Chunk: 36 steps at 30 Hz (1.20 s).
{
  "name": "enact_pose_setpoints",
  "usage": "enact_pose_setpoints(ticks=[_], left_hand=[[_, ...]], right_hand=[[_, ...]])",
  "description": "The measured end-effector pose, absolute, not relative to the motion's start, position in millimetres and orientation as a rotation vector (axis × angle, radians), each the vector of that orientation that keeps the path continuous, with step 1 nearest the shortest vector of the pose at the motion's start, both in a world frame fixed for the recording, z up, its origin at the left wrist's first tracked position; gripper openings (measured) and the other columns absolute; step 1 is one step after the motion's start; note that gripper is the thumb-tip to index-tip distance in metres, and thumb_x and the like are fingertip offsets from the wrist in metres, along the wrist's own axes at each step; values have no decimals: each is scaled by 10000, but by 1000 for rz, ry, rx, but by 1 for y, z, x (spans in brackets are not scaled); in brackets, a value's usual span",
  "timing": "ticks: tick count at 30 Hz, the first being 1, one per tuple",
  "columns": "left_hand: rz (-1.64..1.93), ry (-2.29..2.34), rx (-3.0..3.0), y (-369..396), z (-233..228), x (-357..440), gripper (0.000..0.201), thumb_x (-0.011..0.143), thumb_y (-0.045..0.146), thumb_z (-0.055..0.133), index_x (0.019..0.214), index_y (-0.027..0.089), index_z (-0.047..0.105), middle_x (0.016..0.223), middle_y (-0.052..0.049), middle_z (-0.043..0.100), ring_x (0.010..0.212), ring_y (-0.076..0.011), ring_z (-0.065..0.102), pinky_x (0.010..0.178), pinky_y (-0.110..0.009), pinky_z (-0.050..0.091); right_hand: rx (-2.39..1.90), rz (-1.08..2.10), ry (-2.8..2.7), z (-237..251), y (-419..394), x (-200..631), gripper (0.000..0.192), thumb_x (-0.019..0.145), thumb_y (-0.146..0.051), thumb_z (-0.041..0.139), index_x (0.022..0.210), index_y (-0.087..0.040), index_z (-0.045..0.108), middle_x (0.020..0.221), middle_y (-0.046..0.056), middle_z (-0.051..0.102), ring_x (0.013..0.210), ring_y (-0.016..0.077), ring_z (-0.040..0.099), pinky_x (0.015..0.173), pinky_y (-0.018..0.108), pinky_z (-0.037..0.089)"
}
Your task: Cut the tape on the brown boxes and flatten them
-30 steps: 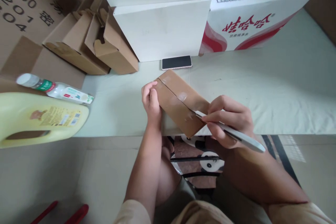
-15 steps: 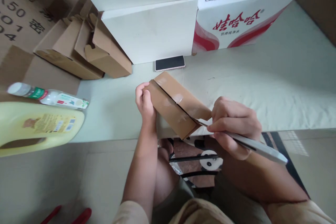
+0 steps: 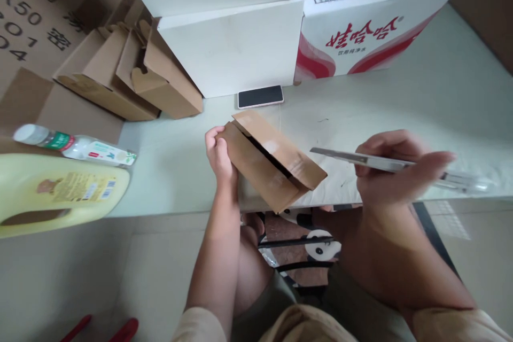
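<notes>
A small brown cardboard box (image 3: 260, 165) rests near the table's front edge, its two top flaps parted by a dark slit. My left hand (image 3: 219, 156) grips the box's far left end, thumb on top and fingers round the side. To the right, my right hand (image 3: 395, 171) is closed around a utility knife (image 3: 340, 156), with the blade pointing left toward the box but apart from it. Motion blurs the knife's rear end and my right thumb.
A phone (image 3: 260, 96) lies beyond the box, before stacked white cartons (image 3: 232, 48). Several brown cardboard boxes (image 3: 168, 85) lean at the left. A plastic bottle (image 3: 92, 149) and a yellow jug (image 3: 72, 187) lie at the left edge of the table (image 3: 168, 171).
The knife has come out of the box's seam and moved right and up with my right hand. The slit between the flaps is wider. My left hand keeps its hold.
</notes>
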<state>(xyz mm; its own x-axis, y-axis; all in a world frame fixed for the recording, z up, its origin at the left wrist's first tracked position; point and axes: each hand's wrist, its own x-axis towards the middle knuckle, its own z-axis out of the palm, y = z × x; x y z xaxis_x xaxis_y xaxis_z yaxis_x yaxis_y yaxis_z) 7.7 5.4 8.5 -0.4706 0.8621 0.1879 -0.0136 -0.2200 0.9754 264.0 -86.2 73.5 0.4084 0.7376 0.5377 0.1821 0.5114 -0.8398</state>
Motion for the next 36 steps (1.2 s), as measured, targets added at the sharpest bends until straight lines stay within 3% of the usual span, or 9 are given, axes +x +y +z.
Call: enact_pose_setpoints(ticks=[5,10,23,32,36], left_hand=[[1759,1381,1050,7,9,11,308,807,495,634,974,236,614,916,-27,639,757,-160,537,686,-281,422],[1745,1423,1093,5,9,9,296,835,501,610,982,244,602,961,-29,633,809,-170,553,719,-289,432],[1758,1391,1114,4,6,-1,268,806,458,626,966,244,625,994,-41,663,874,-191,579,748,-305,461],[1740,1334,1129,2,4,-5,338,806,531,628,1002,257,594,1026,-44,633,900,-200,573,787,-328,473],[1741,1332,1095,2,4,-5,301,816,499,633,1001,264,596,1036,-43,651,904,-200,581,789,-328,482]], right_hand=[[-1414,381,-1416,66,-76,265,452,936,-662,639,903,-218,713,607,-4,629,510,128,554,489,273,406],[-1509,496,-1611,60,-68,265,495,959,-677,567,1007,-204,703,635,-7,631,505,120,506,500,273,373],[-1219,753,-1716,58,-73,255,443,955,-647,601,1014,-216,682,788,20,667,679,160,602,607,295,476],[-1381,540,-1723,41,-63,256,427,975,-621,568,1088,-225,684,881,62,717,732,198,652,665,337,532],[-1351,605,-1767,43,-64,254,390,974,-583,580,1069,-222,694,855,53,713,716,187,631,649,321,520]])
